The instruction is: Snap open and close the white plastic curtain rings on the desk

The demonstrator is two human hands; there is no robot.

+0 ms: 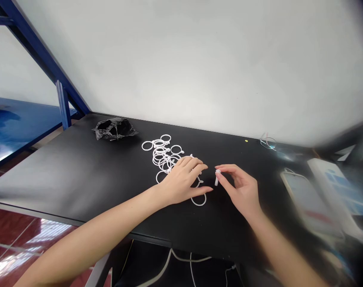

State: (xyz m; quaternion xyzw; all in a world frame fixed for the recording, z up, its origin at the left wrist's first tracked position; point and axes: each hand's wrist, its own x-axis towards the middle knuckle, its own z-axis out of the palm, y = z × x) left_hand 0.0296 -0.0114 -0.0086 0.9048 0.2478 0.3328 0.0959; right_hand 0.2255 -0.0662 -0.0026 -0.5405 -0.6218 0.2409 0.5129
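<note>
White curtain rings point(160, 155), each with a small eyelet, lie in a loose, overlapping pile on the black table point(109, 171). Over the right part of this pile is my left hand point(184, 177), palm down, thumb and fingers apart, hiding some of the rings. One ring point(199, 200) lies just below its thumb. Between thumb and fingertips, my right hand point(239, 185) pinches a small white piece point(217, 177), which looks like a curtain ring seen edge-on. A narrow gap separates the two hands.
A crumpled black plastic bag point(115, 128) sits at the back left. To the right are a phone point(309, 199), a white and blue box point(342, 191) and eyeglasses point(268, 142). A pale wall point(181, 63) borders the table's back; cables point(190, 260) hang below its front edge.
</note>
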